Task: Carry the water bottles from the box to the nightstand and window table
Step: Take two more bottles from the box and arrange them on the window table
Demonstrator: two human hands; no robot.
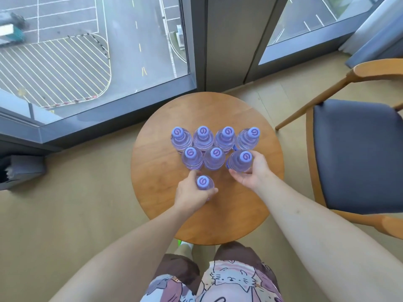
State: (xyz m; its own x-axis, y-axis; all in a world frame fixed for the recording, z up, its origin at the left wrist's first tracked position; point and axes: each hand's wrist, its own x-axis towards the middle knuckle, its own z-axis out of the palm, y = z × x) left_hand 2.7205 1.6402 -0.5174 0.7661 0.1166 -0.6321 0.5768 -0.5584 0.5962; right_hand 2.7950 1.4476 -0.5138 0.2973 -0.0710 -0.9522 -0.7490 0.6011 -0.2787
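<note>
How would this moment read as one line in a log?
left hand: grips front bottle | right hand: grips right bottle | six more bottles on round table

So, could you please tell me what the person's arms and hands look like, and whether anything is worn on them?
Both arms are bare right down to the left hand and right hand: no sleeves, gloves, watch or rings are visible.

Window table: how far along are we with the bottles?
Six water bottles stand on the round window table: a back row of four and two in front. The left hand grips a seventh bottle; the right hand grips an eighth. Box and nightstand are out of view, so the remainder is unknown.
</note>
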